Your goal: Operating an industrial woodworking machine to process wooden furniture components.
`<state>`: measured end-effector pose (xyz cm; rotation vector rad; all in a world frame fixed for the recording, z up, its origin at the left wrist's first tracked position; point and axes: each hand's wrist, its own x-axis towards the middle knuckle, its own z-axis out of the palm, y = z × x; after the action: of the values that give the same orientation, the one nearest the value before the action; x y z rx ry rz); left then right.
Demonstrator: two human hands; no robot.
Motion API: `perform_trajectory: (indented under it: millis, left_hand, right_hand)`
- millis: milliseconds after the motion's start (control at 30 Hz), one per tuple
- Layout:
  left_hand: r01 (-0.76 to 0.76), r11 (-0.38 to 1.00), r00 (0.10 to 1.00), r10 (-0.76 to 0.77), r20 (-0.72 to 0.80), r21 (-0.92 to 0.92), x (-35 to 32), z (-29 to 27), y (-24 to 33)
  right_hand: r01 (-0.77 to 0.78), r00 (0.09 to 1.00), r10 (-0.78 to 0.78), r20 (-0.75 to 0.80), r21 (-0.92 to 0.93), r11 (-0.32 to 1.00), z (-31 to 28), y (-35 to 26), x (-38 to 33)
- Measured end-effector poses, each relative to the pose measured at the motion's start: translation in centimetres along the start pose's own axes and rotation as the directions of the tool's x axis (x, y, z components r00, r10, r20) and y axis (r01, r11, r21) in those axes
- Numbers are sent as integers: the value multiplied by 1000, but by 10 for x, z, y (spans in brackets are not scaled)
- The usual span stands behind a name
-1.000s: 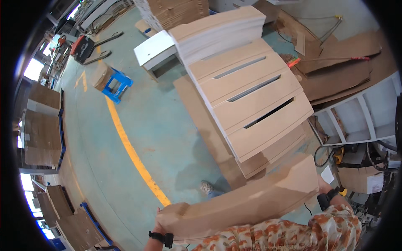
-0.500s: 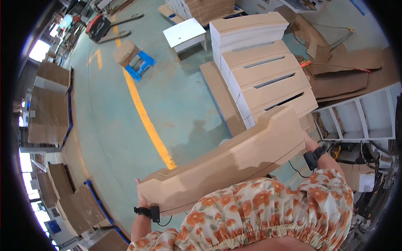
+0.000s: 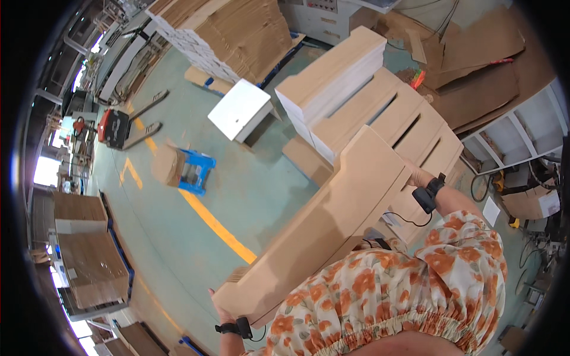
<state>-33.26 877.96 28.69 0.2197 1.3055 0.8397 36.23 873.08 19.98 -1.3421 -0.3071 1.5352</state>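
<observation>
A long stack of brown cut cardboard sheets (image 3: pixel 323 228) is carried in front of my body, tilted with its right end higher in the view. My left hand (image 3: pixel 221 305) grips the lower left end, and only part of its fingers shows. At the other end my right hand (image 3: pixel 419 175) is closed on the edge, its fingertips mostly hidden. Just beyond the right end stand rows of similar brown sheets with white sides (image 3: pixel 335 68). The held stack overlaps the nearest of these rows in the view.
A blue stool (image 3: pixel 199 169) with a cardboard-coloured block stands on the green floor beside a yellow line (image 3: pixel 217 226). Farther off are a white small table (image 3: pixel 240 110), a tall cardboard pile (image 3: pixel 237 41) and a red pallet truck (image 3: pixel 113 129). A white shelf frame (image 3: pixel 522 133) is at right.
The view has turned right, toward the stacked rows. The held stack has gone from nearly level to steeply slanted, its right end raised beside the rows. Both hands keep hold.
</observation>
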Motion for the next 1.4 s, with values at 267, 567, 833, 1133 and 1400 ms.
perform_trajectory:
  millis: [267,567,833,1133,1400]
  left_hand:
    - [92,995,989,-95,117,34,136,81,67]
    - [284,958,925,-285,253,39,353,226,151]
    - [386,920,876,-389,287,69,458,331,164]
    - [450,876,831,-482,280,174,455,399,124]
    - [263,911,736,-402,545,317,434,553,45]
  right_hand:
    - [-27,992,24,-121,-21,999,26,-105,105]
    - [97,943,-67,-326,79,992,-9,-167,228]
    - [166,910,-88,-406,162,973,-66,-194,327]
    - [644,708,-360,-608,345,683,-96,-209,353]
    - [482,656,-423,-626,-85,872,68,-149,362]
